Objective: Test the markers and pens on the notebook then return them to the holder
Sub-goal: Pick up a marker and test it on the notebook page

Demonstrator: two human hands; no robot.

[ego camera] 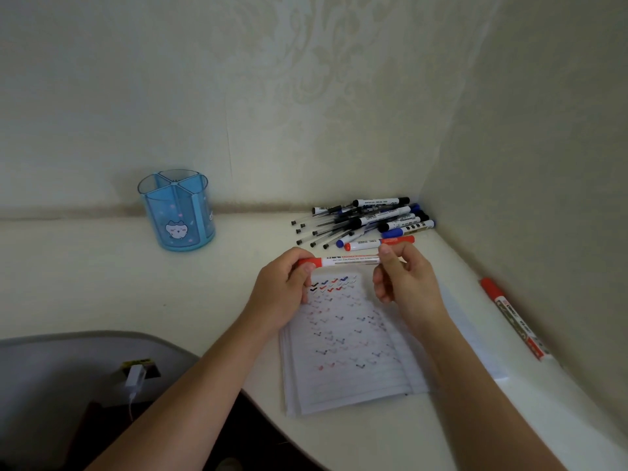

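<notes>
Both hands hold one red marker [346, 261] level above the notebook [350, 348]. My left hand [283, 294] grips its red cap end. My right hand [404, 278] pinches the white barrel's other end. The open notebook lies on the white desk, its page covered with red, blue and black check marks. A pile of markers and pens [367, 222] lies beyond the notebook in the corner. The blue see-through pen holder [177, 210] stands at the far left by the wall, with nothing visible inside it.
Another red marker [515, 319] lies along the right wall. The walls meet in a corner behind the pile. A grey chair back [85, 355] with a white cable plug [135, 377] sits at the lower left, below the desk's curved edge.
</notes>
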